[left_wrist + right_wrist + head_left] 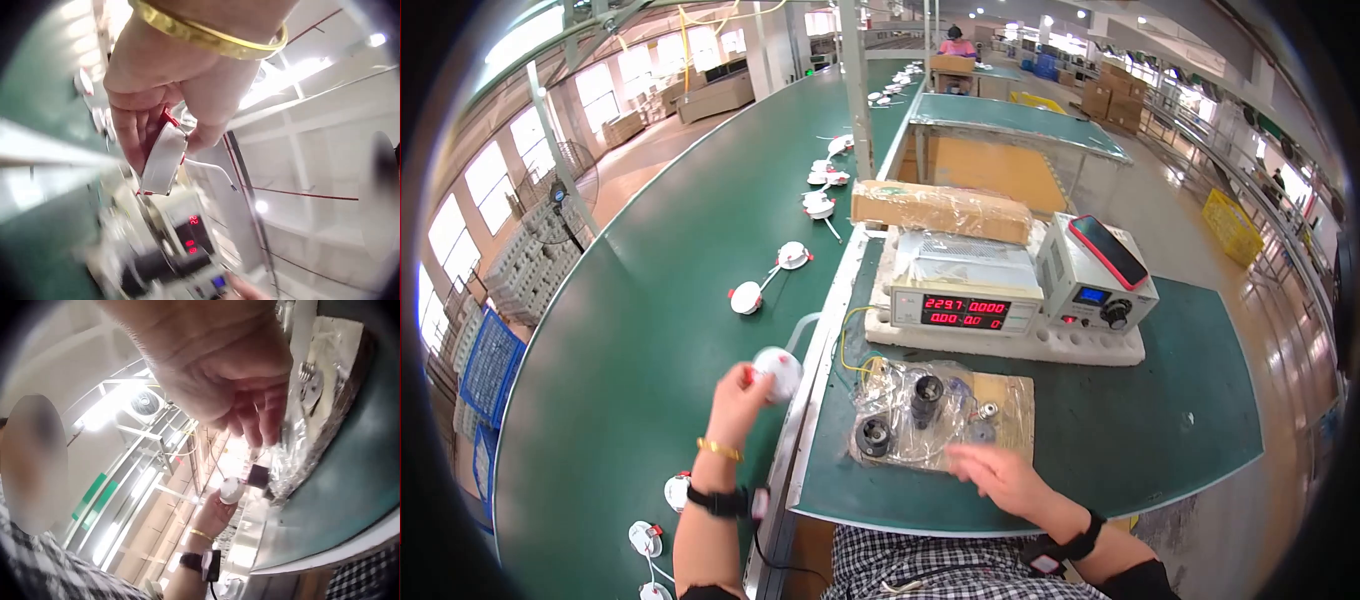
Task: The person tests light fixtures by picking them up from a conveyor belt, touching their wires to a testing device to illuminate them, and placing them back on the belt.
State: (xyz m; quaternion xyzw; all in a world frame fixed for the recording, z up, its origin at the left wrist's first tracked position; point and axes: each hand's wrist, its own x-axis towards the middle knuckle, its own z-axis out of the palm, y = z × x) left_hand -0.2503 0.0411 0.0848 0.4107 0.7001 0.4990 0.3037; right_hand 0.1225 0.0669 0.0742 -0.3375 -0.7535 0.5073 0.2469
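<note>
My left hand pinches a round white downlight over the inner edge of the green conveyor belt. In the left wrist view the downlight is held on edge between thumb and fingers, with red spring clips and a short white cable hanging out. My right hand hovers at the front edge of a plastic-wrapped test board, its fingers loosely bent and nothing in them. Two black lamp sockets stand on that board, with a small metal lamp fitting at their right.
Behind the board, a power meter with red digits and a grey power supply sit on a foam tray. A phone lies on the supply, a cardboard box on the meter. More downlights line the belt.
</note>
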